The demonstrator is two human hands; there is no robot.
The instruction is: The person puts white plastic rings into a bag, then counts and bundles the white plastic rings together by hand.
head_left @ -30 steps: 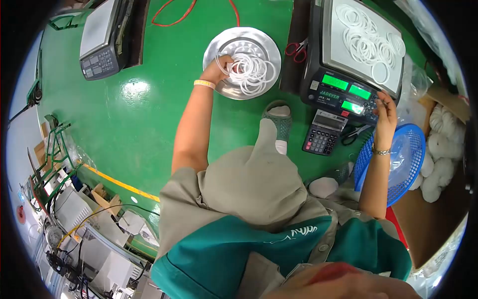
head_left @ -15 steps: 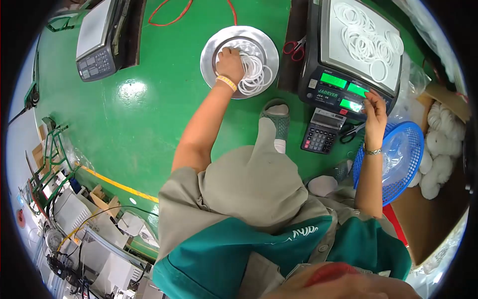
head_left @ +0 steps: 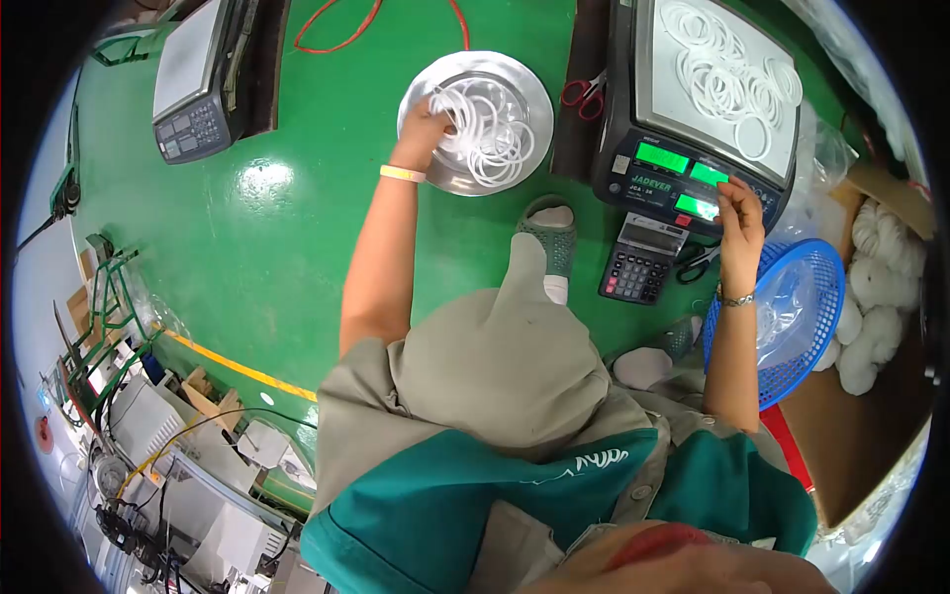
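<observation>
My left hand is at the left side of a round metal bowl, its fingers closed around some white rings. More thin white rings lie loose in the bowl, beside the hand. My right hand rests at the front panel of a JADEVER digital scale, with its fingers bent together near the lit green displays. Whatever the fingertips may hold is too small to make out. Several white rings lie in overlapping groups on the scale's plate.
Red-handled scissors lie left of the scale. A calculator and dark scissors sit below it. A blue basket stands beside a cardboard box holding white bundles. Another scale stands at left.
My left hand has moved left within the bowl, gathering white rings in its fingers and shifting the pile. My right hand has barely moved at the scale panel.
</observation>
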